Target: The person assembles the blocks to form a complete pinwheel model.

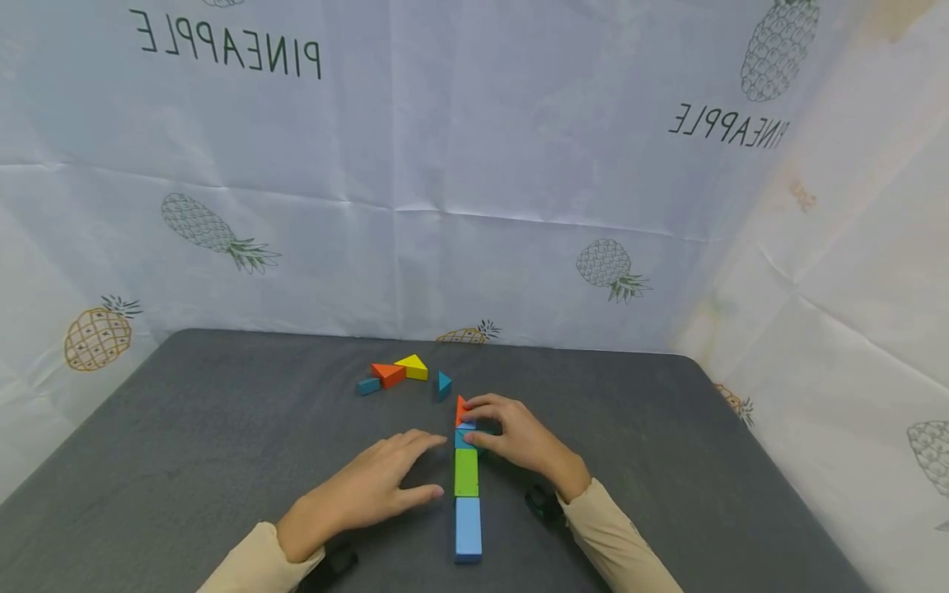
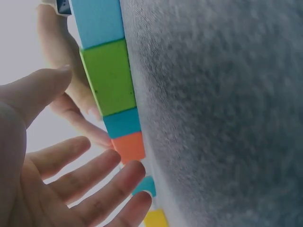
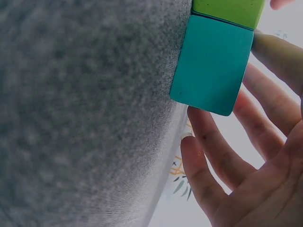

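A straight row of toy blocks runs away from me on the dark table [image 1: 222, 461]. It starts with a light blue rectangular block [image 1: 468, 527], then a green block [image 1: 466, 473], blue triangular blocks [image 3: 213, 64] and an orange triangular block [image 1: 460, 411]. My right hand [image 1: 526, 438] pinches a blue triangular block at the far part of the row, thumb on the near side, with fingertips at the orange one. Left of the row, my left hand [image 1: 371, 482] hovers with fingers spread and thumb apart, holding nothing. Right fingers partly hide the blue pieces.
Beyond the row lie loose blocks: a small blue block [image 1: 368, 386], an orange triangle [image 1: 389, 375], a yellow triangle [image 1: 415, 368] and a blue triangle [image 1: 443, 385]. A pineapple-print cloth [image 1: 474, 165] hangs behind the table's far edge.
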{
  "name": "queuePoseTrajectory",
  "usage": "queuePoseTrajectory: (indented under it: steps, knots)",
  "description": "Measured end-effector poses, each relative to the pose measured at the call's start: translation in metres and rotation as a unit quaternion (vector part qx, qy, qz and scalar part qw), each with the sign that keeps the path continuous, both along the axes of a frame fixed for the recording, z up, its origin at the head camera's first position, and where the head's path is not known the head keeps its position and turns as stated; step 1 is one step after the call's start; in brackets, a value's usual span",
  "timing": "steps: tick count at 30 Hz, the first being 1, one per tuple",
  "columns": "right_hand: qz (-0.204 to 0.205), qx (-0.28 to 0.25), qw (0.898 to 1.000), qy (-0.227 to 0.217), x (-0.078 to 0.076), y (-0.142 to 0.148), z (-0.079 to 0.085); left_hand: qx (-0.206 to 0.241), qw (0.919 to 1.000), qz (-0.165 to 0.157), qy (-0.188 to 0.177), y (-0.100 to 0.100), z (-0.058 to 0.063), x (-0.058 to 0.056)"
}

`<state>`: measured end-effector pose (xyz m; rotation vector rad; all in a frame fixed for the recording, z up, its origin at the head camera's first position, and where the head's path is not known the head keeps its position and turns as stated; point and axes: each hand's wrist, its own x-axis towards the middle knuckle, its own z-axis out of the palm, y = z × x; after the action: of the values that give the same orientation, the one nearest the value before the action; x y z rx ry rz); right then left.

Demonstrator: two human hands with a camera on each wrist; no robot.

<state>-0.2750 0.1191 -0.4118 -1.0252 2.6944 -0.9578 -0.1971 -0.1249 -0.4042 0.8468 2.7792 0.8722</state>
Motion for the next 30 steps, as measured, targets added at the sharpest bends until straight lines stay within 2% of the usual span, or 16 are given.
queuePoseTrajectory:
  steps: [15,22,30]
  knots:
    - [0.002,0.003,1.0,0.0,0.0,0.0,0.002,0.01,0.9993,0.034,0.008,-0.005,-0.001,-0.011]
    - [0.003,0.002,1.0,-0.001,-0.001,-0.001,0.001,0.009,0.9986,0.045,0.028,-0.003,0.0,-0.025]
    - [-0.002,0.004,1.0,-0.007,-0.001,0.0,0.0,0.013,0.998,0.057,0.022,0.002,0.005,-0.04]
